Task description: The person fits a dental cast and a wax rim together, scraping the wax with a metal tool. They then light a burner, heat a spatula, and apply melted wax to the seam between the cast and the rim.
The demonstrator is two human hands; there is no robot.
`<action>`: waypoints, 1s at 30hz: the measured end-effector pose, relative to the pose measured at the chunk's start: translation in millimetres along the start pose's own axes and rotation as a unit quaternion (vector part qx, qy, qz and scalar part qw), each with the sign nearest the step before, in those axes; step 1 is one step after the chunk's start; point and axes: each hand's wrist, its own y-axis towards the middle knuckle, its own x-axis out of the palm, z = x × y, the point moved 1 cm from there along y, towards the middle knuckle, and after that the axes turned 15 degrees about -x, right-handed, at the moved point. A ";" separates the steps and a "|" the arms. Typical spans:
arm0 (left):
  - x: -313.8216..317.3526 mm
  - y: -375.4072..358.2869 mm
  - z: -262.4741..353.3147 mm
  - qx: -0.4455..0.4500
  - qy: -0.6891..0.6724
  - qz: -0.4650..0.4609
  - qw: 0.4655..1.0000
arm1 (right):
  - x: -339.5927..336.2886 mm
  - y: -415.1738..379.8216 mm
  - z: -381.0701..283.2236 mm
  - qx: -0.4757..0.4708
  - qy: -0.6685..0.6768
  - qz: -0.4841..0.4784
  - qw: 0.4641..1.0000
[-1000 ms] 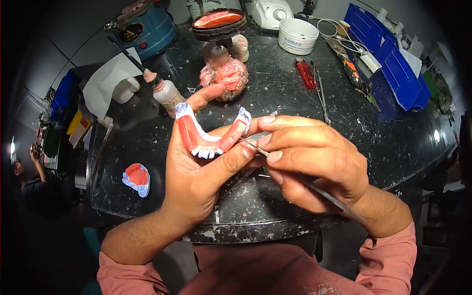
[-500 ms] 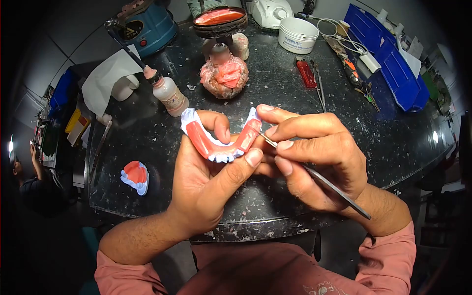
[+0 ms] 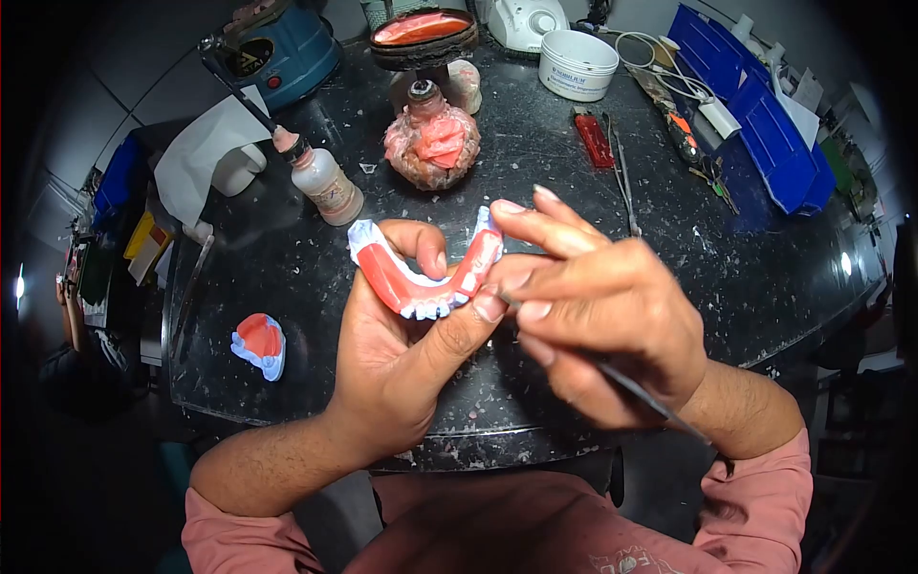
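My left hand grips a horseshoe-shaped dental cast, pale blue with red wax along both sides and bare pale teeth at the front. Its thumb presses near the front teeth while a finger curls inside the arch. My right hand is closed round a slim metal wax carver, slightly blurred. The carver's tip is by the right side of the cast, close to my left thumb; contact is hard to make out. One right fingertip rests near the cast's upper right end. A smaller dental cast with red wax lies at the left.
Behind the hands stands a wax-crusted burner under a pan of red wax. A bottle, red lighter, tweezers, white tub and blue trays are on the dark table. Another person is far left.
My right hand has shifted left and its upper fingers have lifted. The carver's tip has moved down the cast's right side toward the front teeth. My left hand keeps its hold.
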 end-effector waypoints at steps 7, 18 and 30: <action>-0.5 0.2 1.4 -0.019 0.004 -0.001 1.000 | -5.5 -0.1 2.7 0.020 0.003 -0.004 1.000; -1.2 0.0 1.6 -0.004 0.011 -0.006 1.000 | -6.1 -2.2 5.2 0.021 -0.003 -0.008 1.000; 0.3 -2.0 1.2 -0.014 0.022 0.003 1.000 | -4.2 -2.0 1.8 0.014 0.000 -0.008 1.000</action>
